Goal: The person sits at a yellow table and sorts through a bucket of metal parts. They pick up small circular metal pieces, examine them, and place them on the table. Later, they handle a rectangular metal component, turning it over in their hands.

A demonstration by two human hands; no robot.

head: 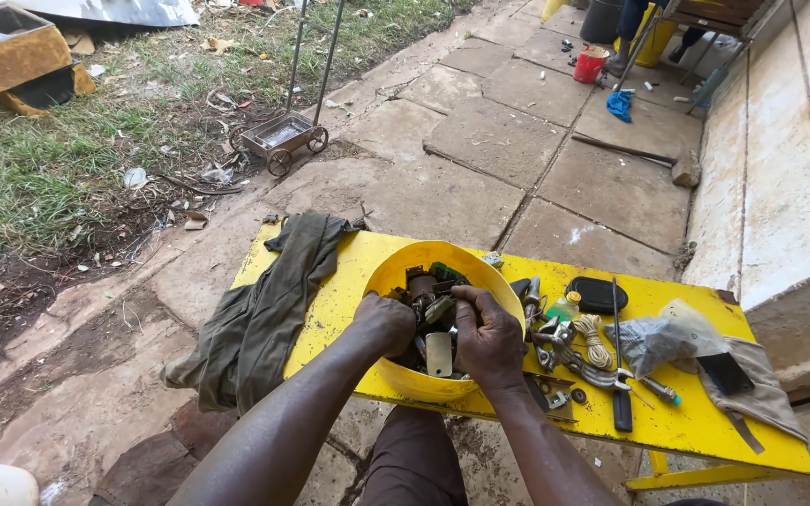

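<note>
A yellow bowl (403,272) full of small metal parts sits on a yellow table (330,300). Both of my hands reach into it. My left hand (386,321) is curled among the parts at the bowl's left side, its fingers hidden. My right hand (487,330) rests over the parts at the right side, fingers bent down onto a piece. A flat pale metal plate (439,354) lies in the bowl between my hands. Whether either hand actually grips a part is unclear.
An olive cloth (264,309) hangs over the table's left end. To the bowl's right lie pliers and metal tools (555,342), a rope coil (595,342), a black case (597,294), a screwdriver (619,365), a plastic bag (663,335). A small wheeled cart (278,139) stands beyond.
</note>
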